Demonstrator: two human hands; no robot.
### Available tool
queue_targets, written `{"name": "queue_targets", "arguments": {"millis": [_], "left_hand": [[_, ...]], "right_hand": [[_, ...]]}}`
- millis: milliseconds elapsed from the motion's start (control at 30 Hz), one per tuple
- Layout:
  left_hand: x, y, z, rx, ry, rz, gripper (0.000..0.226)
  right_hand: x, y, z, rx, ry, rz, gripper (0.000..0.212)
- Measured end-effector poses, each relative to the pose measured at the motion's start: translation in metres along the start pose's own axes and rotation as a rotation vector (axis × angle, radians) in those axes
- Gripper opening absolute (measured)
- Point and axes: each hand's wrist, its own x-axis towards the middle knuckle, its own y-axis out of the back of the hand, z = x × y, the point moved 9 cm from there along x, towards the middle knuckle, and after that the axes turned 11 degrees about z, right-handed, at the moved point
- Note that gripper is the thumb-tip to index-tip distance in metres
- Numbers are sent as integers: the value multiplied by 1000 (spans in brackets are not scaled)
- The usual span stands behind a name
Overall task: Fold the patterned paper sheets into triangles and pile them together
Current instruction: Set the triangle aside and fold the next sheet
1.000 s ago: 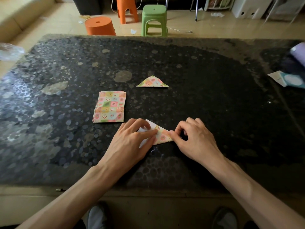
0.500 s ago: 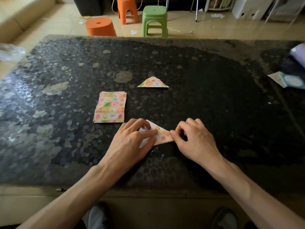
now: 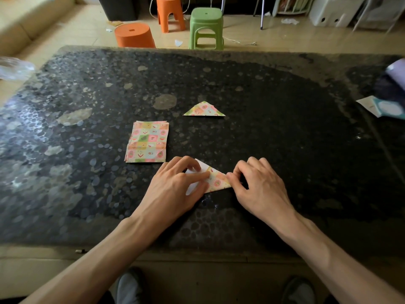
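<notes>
On the dark speckled surface (image 3: pixel 285 139), near its 6 o'clock edge, lies the half-folded sheet (image 3: pixel 218 182). Its patterned side faces up on the right and a white flap shows on the left. The left hand (image 3: pixel 175 187) rests on the sheet's 9 o'clock half with its fingers laid out over the paper. The forefinger stretches across the fold and presses it flat, and the thumb lies along the lower edge. The right hand (image 3: pixel 260 189) has its fingers curled, and its thumb and forefinger pinch the sheet's 3 o'clock corner.

From that sheet, the stack of unfolded sheets (image 3: pixel 148 142) lies near at 10 o'clock, flat and apart from the left hand. The finished triangle (image 3: pixel 205 110) lies alone at 12 o'clock, farther up the surface, its long edge towards the person.

At the surface's 3 o'clock edge sits a white and teal packet (image 3: pixel 385 108). On the floor beyond the 12 o'clock edge stand a green stool (image 3: pixel 206 27) and a round orange stool (image 3: pixel 134 36).
</notes>
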Motion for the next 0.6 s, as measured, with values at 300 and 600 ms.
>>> {"name": "queue_targets", "arguments": {"millis": [300,600], "left_hand": [[1,-2,-1,-17,-1,-7,24],[1,0,-1,-19,8,-1,26]], "right_hand": [[1,-1,1,-4,-6,-24,23],[1,-2,1,-9,1,-32,23]]}}
